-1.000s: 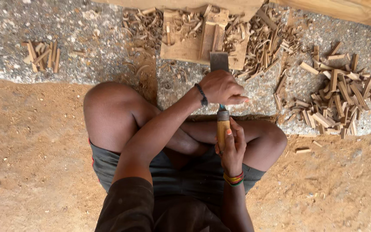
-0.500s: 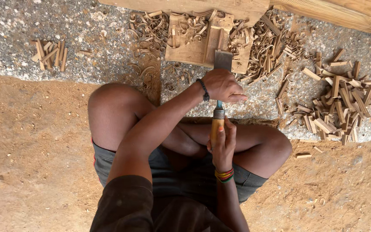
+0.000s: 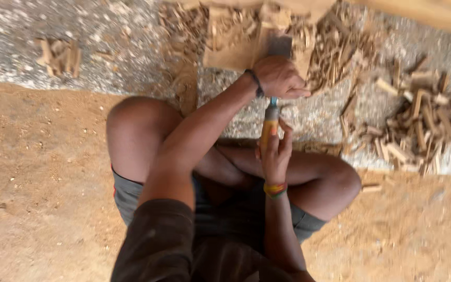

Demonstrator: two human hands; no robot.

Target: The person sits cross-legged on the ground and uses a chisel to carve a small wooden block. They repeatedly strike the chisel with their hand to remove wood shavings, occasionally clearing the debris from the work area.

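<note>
Sitting cross-legged on sandy ground, knees wide, at the edge of a grey speckled slab. Left hand stretched out over the slab, black band on the wrist, fingers curled shut over the top of a chisel, just in front of a pale block of wood. Right hand lower down, near the lap, striped band on the wrist, fingers wrapped tight round the orange handle of the same chisel, thumb lying along it. Chisel held between the two hands, pointing away from the body toward the block; metal tip hidden under the left hand, so cannot tell if touching the wood. Lots of wood chips heaped round the block. Big pile of cut wood sticks off to the right on the slab, well apart from both hands. Small bunch of sticks far off to the left. Picture a bit blurry
</note>
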